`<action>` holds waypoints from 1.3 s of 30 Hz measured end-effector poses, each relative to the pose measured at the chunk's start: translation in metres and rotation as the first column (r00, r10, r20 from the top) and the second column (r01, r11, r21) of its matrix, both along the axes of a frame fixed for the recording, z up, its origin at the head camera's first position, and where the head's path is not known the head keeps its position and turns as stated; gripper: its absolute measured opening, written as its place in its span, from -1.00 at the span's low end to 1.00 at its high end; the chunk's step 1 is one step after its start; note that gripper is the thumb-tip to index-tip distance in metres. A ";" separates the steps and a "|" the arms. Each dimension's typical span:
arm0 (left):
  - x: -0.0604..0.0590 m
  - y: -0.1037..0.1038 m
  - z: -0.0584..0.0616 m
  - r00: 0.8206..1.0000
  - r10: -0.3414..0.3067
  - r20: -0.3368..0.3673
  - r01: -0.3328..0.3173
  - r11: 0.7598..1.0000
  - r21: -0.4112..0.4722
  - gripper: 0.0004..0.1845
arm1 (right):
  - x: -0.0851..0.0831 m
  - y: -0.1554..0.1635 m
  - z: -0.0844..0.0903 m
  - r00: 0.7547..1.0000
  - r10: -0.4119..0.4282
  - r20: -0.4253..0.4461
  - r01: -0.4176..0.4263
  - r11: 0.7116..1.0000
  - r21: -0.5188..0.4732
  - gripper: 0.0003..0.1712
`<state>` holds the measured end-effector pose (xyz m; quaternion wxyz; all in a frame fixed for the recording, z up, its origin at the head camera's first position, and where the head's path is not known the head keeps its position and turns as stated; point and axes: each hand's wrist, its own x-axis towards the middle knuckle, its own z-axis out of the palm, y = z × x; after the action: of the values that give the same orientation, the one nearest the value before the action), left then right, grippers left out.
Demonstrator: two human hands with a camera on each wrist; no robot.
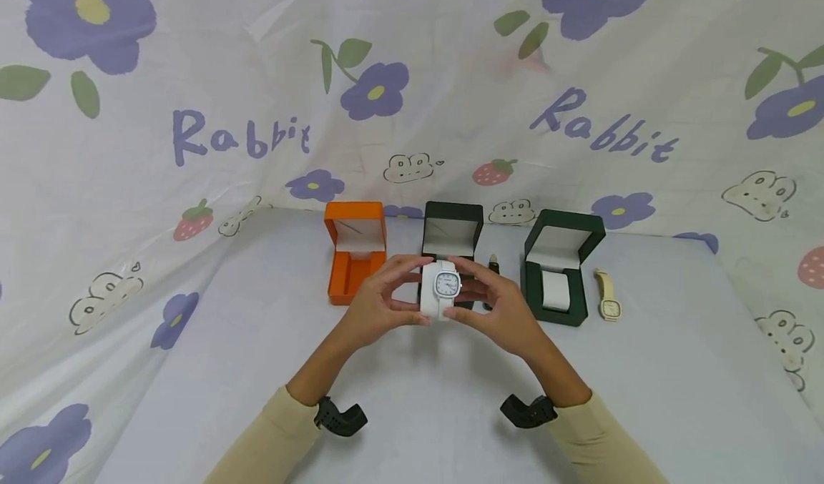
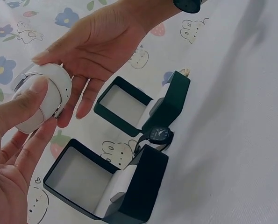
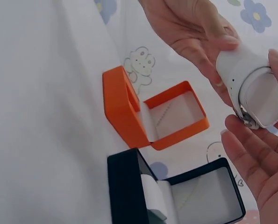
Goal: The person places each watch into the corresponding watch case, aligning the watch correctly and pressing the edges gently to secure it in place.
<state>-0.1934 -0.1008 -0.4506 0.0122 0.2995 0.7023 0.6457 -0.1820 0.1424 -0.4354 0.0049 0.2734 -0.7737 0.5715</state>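
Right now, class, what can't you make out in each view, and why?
Head view: dial of the black watch, behind the right hand.
Head view: time on the gold watch, too small.
Left wrist view: part of the left hand, past left edge.
Right wrist view: part of the middle box, past bottom edge.

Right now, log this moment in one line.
hands: holding cushion, white watch around it; orange box: open, no cushion inside; green box: open, second cushion inside; gold watch: on table
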 end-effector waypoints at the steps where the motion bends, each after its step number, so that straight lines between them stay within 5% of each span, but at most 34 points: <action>1: 0.000 0.000 0.000 1.000 -0.001 -0.003 0.001 1.000 -0.001 -0.16 | 0.000 0.000 0.000 1.000 -0.003 -0.001 0.003 1.000 -0.006 -0.13; 39: 0.001 -0.003 0.000 1.000 0.022 -0.004 -0.022 0.999 -0.038 -0.13 | 0.002 -0.010 -0.003 0.998 -0.012 0.057 0.015 0.998 -0.060 -0.10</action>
<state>-0.1922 -0.1035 -0.4503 0.0094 0.2926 0.7178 0.6317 -0.1801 0.1321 -0.4380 -0.0048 0.2517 -0.7577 0.6020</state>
